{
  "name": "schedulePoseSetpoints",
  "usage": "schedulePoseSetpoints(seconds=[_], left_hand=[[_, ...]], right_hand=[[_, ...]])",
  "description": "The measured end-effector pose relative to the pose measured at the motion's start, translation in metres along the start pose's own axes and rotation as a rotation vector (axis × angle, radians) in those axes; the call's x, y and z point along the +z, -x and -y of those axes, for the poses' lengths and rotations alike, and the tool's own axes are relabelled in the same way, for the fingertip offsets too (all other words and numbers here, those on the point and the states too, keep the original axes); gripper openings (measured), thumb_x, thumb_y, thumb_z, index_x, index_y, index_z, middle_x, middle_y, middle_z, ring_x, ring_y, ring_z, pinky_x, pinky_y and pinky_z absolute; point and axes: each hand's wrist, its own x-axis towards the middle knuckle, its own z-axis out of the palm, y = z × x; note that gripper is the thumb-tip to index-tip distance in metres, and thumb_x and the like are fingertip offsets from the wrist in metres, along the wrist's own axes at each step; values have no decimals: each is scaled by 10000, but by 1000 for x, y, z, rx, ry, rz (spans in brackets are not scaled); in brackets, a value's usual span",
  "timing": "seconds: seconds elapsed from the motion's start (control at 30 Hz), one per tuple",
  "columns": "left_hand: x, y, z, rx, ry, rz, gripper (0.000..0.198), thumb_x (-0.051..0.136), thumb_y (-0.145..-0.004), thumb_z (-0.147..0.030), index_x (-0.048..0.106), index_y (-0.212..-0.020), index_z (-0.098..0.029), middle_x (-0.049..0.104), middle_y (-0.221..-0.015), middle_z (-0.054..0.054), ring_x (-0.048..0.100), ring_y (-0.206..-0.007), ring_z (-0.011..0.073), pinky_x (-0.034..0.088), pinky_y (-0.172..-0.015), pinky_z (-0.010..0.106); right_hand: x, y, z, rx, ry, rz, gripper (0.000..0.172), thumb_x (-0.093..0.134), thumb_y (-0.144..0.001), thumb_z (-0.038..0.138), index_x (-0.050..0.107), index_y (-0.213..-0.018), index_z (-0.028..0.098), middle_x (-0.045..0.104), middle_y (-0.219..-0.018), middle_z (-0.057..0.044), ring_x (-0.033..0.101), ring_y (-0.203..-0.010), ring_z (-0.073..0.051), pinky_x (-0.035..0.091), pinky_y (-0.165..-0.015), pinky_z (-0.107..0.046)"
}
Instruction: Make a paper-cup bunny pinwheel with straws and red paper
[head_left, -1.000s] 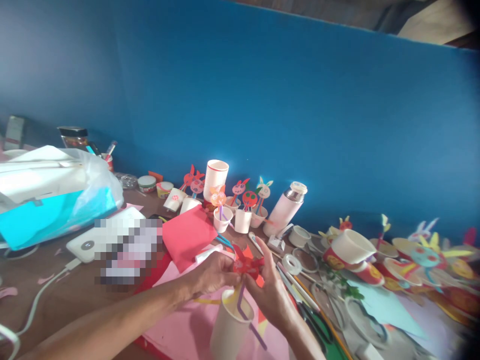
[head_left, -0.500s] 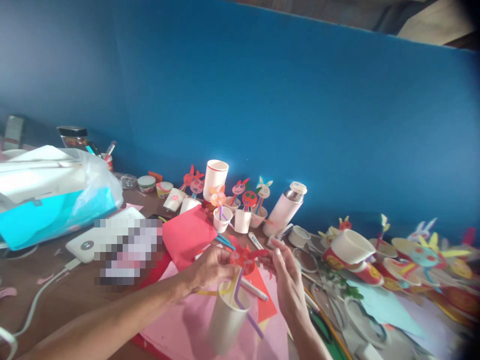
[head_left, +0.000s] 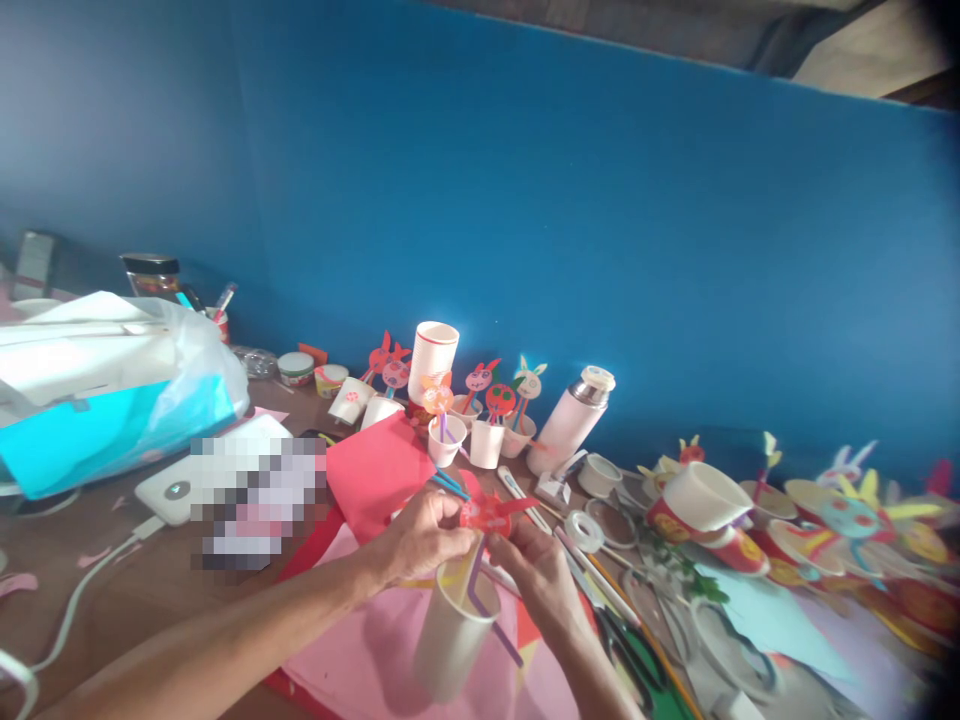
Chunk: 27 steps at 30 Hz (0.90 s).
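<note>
My left hand [head_left: 421,533] pinches a red paper bunny face [head_left: 486,515] fixed to the top of a purple bendy straw [head_left: 480,605]. The straw runs down into a white paper cup [head_left: 452,635] that hangs tilted just below my hands, over pink paper [head_left: 360,650]. My right hand [head_left: 538,575] is closed on the straw and the lower right edge of the red face, fingers curled. A red paper ear sticks out to the right of the face.
Behind my hands stand several small cups with paper animal faces on straws [head_left: 480,415], a tall white cup [head_left: 432,357] and a pink flask [head_left: 568,420]. Tape rolls [head_left: 585,530], scissors [head_left: 630,650] and more craft cups [head_left: 701,505] lie right. A plastic bag [head_left: 105,385] sits left.
My right hand, which had drawn away with its fingers open half a second ago, has come back in and closed under the red face. The cup stays hanging below.
</note>
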Motion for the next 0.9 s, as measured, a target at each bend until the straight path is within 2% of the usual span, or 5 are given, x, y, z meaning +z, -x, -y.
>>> schedulePoseSetpoints(seconds=[0.17,0.33,0.47,0.67,0.9], left_hand=[[1,-1,2,-21,46,13,182,568,-697,-235,505,-567,-124,398,-547,-43,336,-523,72,258,-481,204],[1,-1,3,14,56,38,175,575,-718,-254,591,-652,-93,473,-611,-13,400,-552,89,303,-511,214],[1,0,7,34,37,6,181,585,-708,-259,552,-618,-106,452,-629,-18,388,-564,90,299,-509,212],[0,-1,13,28,3,10,211,570,-728,-282,501,-603,-127,406,-610,-27,355,-569,91,287,-509,212],[0,0,3,19,-8,-18,217,581,-715,-274,503,-581,-122,424,-610,-25,367,-556,83,293,-501,202]], right_hand=[[0,0,2,-26,82,-22,247,537,-793,355,585,-651,159,540,-595,18,480,-583,-126,370,-569,-230],[2,4,7,-25,201,-68,254,517,-800,352,579,-638,167,553,-608,8,494,-609,-142,380,-592,-242],[7,9,8,-22,279,-128,265,483,-811,357,590,-665,163,570,-629,-8,504,-626,-158,378,-597,-251],[11,10,6,-39,260,-172,271,483,-812,362,624,-716,152,594,-653,-18,517,-629,-163,369,-573,-243],[6,7,4,-18,219,-129,300,501,-817,401,583,-647,168,553,-614,5,497,-624,-148,363,-592,-235]])
